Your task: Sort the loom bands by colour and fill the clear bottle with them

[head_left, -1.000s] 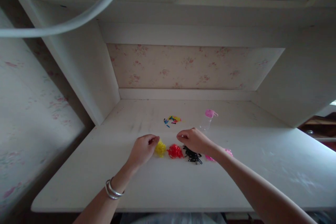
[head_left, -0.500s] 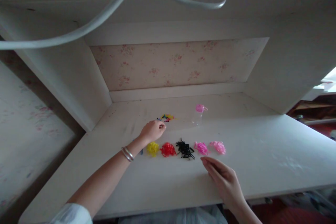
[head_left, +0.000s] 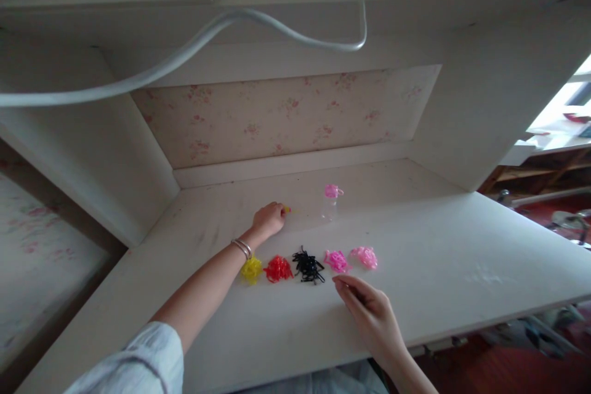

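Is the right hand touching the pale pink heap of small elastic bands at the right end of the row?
Apart. The head view shows bare white desk between the right hand and the pale pink heap.

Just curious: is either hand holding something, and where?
The right hand lies open on the desk, empty. The left hand touches a yellow piece at its fingertips; whether it grips cannot be told.

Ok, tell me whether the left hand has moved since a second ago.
Yes. The left hand has gone from beside the yellow pile to farther back across the desk, away from the person.
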Demonstrator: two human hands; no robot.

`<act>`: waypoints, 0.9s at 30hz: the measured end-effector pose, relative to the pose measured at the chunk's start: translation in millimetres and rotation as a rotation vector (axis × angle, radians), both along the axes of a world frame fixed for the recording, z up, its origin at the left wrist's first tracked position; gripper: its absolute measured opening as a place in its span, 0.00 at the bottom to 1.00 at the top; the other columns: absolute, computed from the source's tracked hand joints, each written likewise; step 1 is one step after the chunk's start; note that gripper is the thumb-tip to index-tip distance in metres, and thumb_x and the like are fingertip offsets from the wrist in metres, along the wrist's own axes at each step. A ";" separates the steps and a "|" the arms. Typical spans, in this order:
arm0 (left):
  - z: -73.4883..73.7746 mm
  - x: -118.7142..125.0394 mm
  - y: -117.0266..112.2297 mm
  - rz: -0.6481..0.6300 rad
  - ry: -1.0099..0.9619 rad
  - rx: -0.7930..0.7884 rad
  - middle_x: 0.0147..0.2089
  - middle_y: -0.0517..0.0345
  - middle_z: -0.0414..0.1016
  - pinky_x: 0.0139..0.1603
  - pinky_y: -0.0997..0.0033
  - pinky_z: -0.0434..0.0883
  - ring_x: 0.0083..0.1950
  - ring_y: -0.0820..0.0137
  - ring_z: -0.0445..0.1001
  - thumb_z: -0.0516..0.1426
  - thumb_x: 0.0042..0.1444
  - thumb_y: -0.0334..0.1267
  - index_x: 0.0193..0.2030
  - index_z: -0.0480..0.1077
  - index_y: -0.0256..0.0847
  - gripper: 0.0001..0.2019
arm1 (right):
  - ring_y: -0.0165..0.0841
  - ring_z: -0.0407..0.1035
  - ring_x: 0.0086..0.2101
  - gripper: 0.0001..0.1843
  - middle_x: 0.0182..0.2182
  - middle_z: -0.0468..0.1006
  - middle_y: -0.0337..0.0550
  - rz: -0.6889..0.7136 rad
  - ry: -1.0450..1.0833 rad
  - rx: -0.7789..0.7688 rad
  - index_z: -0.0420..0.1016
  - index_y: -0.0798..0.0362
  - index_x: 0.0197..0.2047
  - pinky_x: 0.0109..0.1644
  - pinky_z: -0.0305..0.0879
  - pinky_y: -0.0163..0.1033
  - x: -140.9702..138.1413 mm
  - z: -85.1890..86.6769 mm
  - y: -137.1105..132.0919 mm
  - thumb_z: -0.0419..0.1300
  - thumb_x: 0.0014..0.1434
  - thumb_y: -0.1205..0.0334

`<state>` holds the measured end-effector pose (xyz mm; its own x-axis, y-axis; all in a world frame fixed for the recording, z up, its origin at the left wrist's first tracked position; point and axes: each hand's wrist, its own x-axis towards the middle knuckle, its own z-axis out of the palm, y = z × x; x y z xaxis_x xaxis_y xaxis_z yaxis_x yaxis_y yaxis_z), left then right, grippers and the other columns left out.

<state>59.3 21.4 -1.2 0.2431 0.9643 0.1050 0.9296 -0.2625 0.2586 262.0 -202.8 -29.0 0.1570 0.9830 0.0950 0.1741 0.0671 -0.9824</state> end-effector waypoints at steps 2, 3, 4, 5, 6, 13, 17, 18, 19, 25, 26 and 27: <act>-0.2 -0.5 0.8 0.005 -0.024 -0.003 0.45 0.51 0.74 0.45 0.68 0.66 0.46 0.63 0.72 0.50 0.56 0.38 0.39 0.73 0.43 0.11 | 0.29 0.62 0.25 0.17 0.24 0.72 0.40 0.003 0.002 -0.002 0.77 0.56 0.40 0.26 0.56 0.31 0.1 -0.2 0.0 0.58 0.56 0.52; 0.1 -0.8 1.0 0.006 -0.041 -0.006 0.45 0.51 0.75 0.45 0.68 0.66 0.46 0.63 0.72 0.51 0.55 0.37 0.38 0.74 0.43 0.11 | 0.29 0.62 0.25 0.17 0.23 0.72 0.40 0.004 0.003 -0.001 0.77 0.56 0.40 0.26 0.56 0.31 0.1 -0.1 0.2 0.58 0.56 0.52; 0.6 -1.1 1.1 0.005 -0.062 -0.009 0.45 0.51 0.75 0.45 0.68 0.66 0.46 0.63 0.72 0.51 0.55 0.38 0.38 0.74 0.43 0.10 | 0.29 0.62 0.25 0.17 0.24 0.72 0.40 0.006 0.003 0.002 0.77 0.56 0.40 0.26 0.56 0.31 -0.1 0.0 0.6 0.58 0.56 0.52; 1.4 -1.6 1.0 0.002 -0.087 -0.012 0.44 0.51 0.75 0.46 0.68 0.65 0.46 0.63 0.72 0.52 0.55 0.38 0.37 0.74 0.43 0.10 | 0.30 0.63 0.26 0.16 0.25 0.73 0.41 0.009 0.002 0.004 0.77 0.56 0.39 0.27 0.57 0.31 -0.2 0.3 1.0 0.58 0.56 0.52; 2.3 -2.3 0.9 -0.005 -0.117 -0.016 0.44 0.51 0.75 0.46 0.68 0.65 0.46 0.63 0.72 0.52 0.54 0.39 0.37 0.75 0.43 0.10 | 0.30 0.64 0.27 0.16 0.26 0.74 0.41 0.012 0.001 0.007 0.77 0.56 0.39 0.28 0.58 0.31 -0.4 0.5 1.4 0.58 0.56 0.52; 10.9 -11.0 -3.0 -0.066 -0.383 -0.108 0.38 0.54 0.78 0.41 0.72 0.65 0.41 0.68 0.72 0.53 0.55 0.39 0.36 0.76 0.42 0.11 | 0.32 0.67 0.30 0.17 0.29 0.76 0.43 0.006 -0.013 0.022 0.77 0.56 0.39 0.31 0.60 0.32 -2.1 -0.3 2.8 0.58 0.56 0.52; 18.5 -17.8 -12.7 -0.049 -0.542 -0.229 0.34 0.54 0.77 0.30 0.76 0.63 0.31 0.73 0.70 0.54 0.54 0.41 0.39 0.76 0.39 0.13 | 0.32 0.66 0.30 0.17 0.29 0.76 0.43 0.011 -0.013 0.002 0.77 0.56 0.40 0.31 0.60 0.32 -2.1 -0.2 2.1 0.58 0.56 0.51; 21.2 -20.0 -15.8 -0.040 -0.570 -0.260 0.31 0.54 0.76 0.26 0.76 0.61 0.26 0.75 0.67 0.54 0.54 0.42 0.39 0.76 0.38 0.13 | 0.32 0.66 0.30 0.17 0.29 0.76 0.43 0.012 -0.016 -0.004 0.77 0.56 0.41 0.31 0.60 0.32 -2.1 0.2 2.0 0.58 0.56 0.51; 24.2 -22.5 -19.1 -0.032 -0.590 -0.285 0.27 0.56 0.74 0.22 0.76 0.57 0.22 0.77 0.63 0.54 0.54 0.43 0.40 0.76 0.37 0.14 | 0.32 0.66 0.29 0.17 0.29 0.76 0.43 0.012 -0.021 -0.008 0.77 0.57 0.40 0.30 0.60 0.32 -2.1 0.7 1.9 0.58 0.56 0.51; 40.3 -36.4 -40.0 -0.044 -0.825 -0.594 0.16 0.69 0.55 0.16 0.76 0.44 0.16 0.81 0.44 0.59 0.48 0.47 0.41 0.74 0.34 0.19 | 0.32 0.67 0.29 0.18 0.28 0.76 0.44 0.000 -0.039 -0.008 0.78 0.57 0.38 0.30 0.61 0.32 -3.3 5.0 3.1 0.59 0.55 0.51; 41.8 -37.5 -45.3 -0.062 -0.834 -0.624 0.17 0.68 0.57 0.16 0.77 0.45 0.16 0.81 0.45 0.60 0.47 0.48 0.41 0.74 0.35 0.19 | 0.33 0.67 0.29 0.18 0.29 0.76 0.44 -0.002 -0.040 -0.010 0.78 0.57 0.38 0.30 0.61 0.32 -3.5 5.3 3.3 0.59 0.55 0.51; 42.7 -38.2 -51.6 -0.085 -0.812 -0.616 0.18 0.66 0.62 0.17 0.77 0.48 0.16 0.81 0.48 0.59 0.47 0.48 0.40 0.74 0.36 0.18 | 0.33 0.68 0.29 0.18 0.29 0.77 0.44 -0.004 -0.042 -0.014 0.78 0.57 0.38 0.31 0.62 0.33 -3.5 5.1 3.4 0.59 0.55 0.51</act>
<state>21.2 -30.1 41.5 0.3895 0.8893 -0.2395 0.3978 0.0721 0.9147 258.5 -199.3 -23.8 0.1574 0.9836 0.0878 0.2153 0.0526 -0.9751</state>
